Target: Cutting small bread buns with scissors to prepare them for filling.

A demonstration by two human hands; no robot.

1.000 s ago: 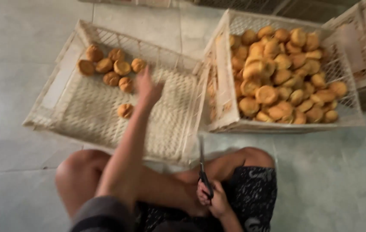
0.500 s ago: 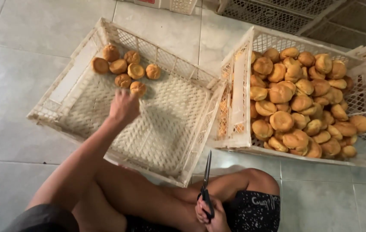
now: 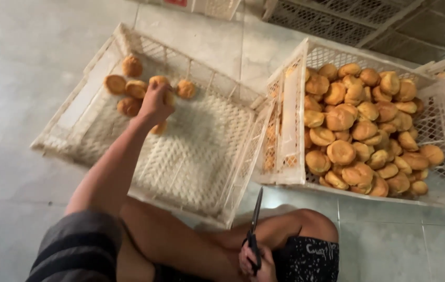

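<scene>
A: Plastic crate [image 3: 76, 99], pale lattice type, on the tiled floor [image 3: 19, 52]. It is mostly bare; a few golden buns [image 3: 115, 83] sit at its far corner.

B: Left hand?

A: Left hand [image 3: 155, 102] is reached out over that far corner, fingers curled round one bun [image 3: 168, 97]. Closed on it, knuckles up. One more bun [image 3: 159, 128] shows just under the wrist, on the crate bottom.

B: Neighbours of the held bun?

A: Several. One bun [image 3: 186, 89] just beside the hand towards the crate's right wall, others touching or nearly touching on the hand's other side. Exact count uncertain, the hand hides part of the cluster.

B: Right hand?

A: Right hand [image 3: 256, 261] is low, near the crate's near right corner, by a bent knee [image 3: 311, 224]. It is clenched on the dark handles of scissors [image 3: 255, 219]; blades together and pointing up towards the crate.

B: Other items?

A: Second crate [image 3: 290, 104], to the right of the first and touching it at the rim, heaped with buns [image 3: 361, 130]. More crates [image 3: 337, 21] stand beyond it, contents not legible.
</scene>
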